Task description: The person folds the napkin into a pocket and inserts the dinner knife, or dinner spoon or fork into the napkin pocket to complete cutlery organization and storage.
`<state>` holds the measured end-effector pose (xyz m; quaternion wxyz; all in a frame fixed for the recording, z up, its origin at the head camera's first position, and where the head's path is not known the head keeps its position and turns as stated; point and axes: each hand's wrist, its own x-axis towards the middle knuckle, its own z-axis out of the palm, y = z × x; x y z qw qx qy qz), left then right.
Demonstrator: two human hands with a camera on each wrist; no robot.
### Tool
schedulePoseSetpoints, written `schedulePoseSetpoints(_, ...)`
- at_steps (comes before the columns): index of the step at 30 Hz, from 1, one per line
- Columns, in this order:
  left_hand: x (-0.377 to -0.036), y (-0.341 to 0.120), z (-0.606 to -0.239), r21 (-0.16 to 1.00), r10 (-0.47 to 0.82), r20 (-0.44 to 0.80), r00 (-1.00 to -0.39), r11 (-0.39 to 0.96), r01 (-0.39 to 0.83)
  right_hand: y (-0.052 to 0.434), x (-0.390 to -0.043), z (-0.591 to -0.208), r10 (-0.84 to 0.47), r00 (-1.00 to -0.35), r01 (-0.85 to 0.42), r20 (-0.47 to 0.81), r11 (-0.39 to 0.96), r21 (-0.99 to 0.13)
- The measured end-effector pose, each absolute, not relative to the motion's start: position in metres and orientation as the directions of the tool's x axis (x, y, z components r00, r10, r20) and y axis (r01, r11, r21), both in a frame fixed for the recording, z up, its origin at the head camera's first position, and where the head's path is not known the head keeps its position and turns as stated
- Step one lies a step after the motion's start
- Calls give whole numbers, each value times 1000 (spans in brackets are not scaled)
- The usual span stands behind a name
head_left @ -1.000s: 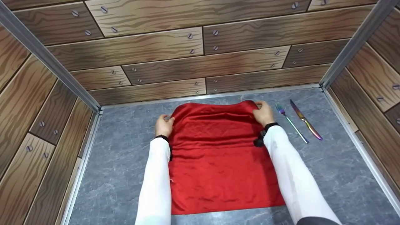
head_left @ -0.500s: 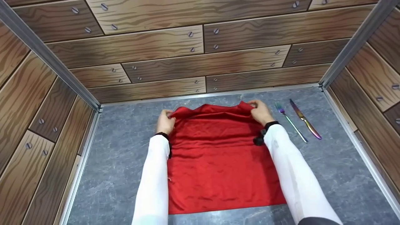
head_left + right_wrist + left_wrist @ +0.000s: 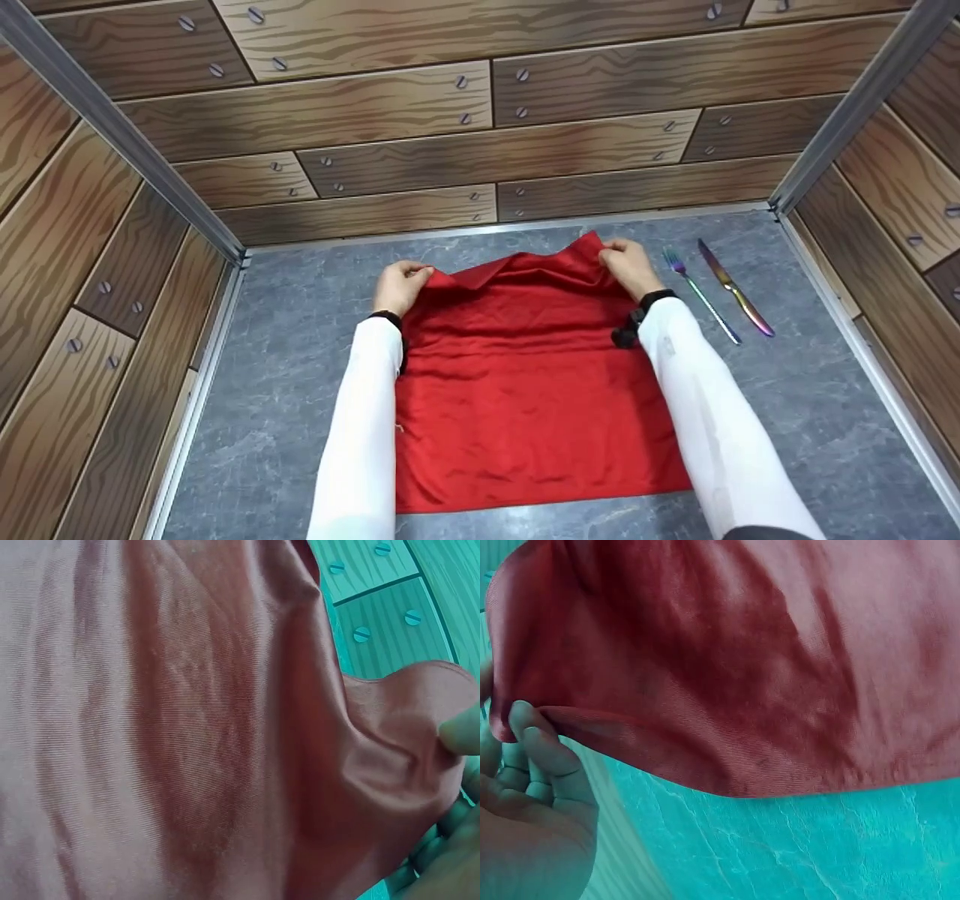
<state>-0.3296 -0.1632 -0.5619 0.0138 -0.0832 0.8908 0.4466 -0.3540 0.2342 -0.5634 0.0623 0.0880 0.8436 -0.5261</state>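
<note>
A red satin-like cloth [image 3: 517, 420] lies spread on the grey marbled surface, its far edge lifted and wavy, with creases across its upper half. My left hand [image 3: 400, 287] pinches the far left corner between thumb and fingers; the left wrist view shows the cloth [image 3: 705, 690] hanging from that pinch. On the far right, my right hand [image 3: 628, 266] pinches the other corner, and a small flap stands up beyond its fingertips. In the right wrist view the thumb of my right hand [image 3: 450, 840] presses on the cloth [image 3: 202, 727], which folds around the grip.
Right of the cloth lie an iridescent fork [image 3: 701, 295] and an iridescent table knife [image 3: 735, 287], side by side. Wood-patterned panels [image 3: 487, 157] wall the surface at the back and on both sides, with metal strips along their bases.
The cloth's far edge has unrolled from a rounded fold into a raised, wavy edge with its corners showing. My left hand has shifted slightly farther away; the fork and knife stay put.
</note>
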Motion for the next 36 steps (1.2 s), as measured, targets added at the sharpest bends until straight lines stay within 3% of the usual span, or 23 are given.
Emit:
schedulePoseSetpoints(8,-332,-167,-554,850,-167,-93,-982,500,-166,244,-356,-557,161,-986,116,-33,539,-834)
schedulePoseSetpoints(20,-334,-182,-536,869,-260,-10,-965,475,-137,264,-358,-523,103,-993,114,-58,702,-703)
schedulePoseSetpoints(36,-338,-193,-521,884,-307,2,-952,445,-142,266,-365,-519,145,-989,94,-18,535,-840)
